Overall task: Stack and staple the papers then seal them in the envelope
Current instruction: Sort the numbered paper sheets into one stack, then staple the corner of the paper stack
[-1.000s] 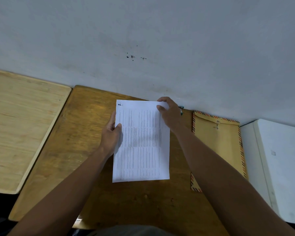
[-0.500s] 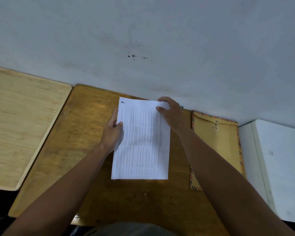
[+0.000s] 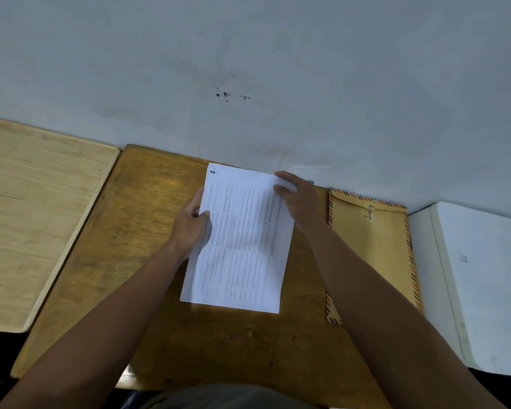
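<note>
A stack of white printed papers [image 3: 242,240] is held over the middle of the brown wooden desk [image 3: 148,261], tilted slightly to the right. My left hand [image 3: 191,224] grips the stack's left edge, thumb on top. My right hand [image 3: 298,199] holds the top right corner with fingers on the sheet. A tan envelope [image 3: 372,249] with a striped border and a string clasp lies flat on the desk to the right, partly covered by my right forearm. A small bluish-green bit of some object [image 3: 309,182] peeks out behind my right hand by the wall; I see no stapler.
A pale wooden table [image 3: 33,219] stands to the left, separated by a narrow gap. A white box-like surface [image 3: 478,278] sits to the right of the envelope. A grey wall [image 3: 248,84] runs directly behind the desk.
The stack has shifted up toward the wall and rotated slightly clockwise. Both hands kept their hold on it.
</note>
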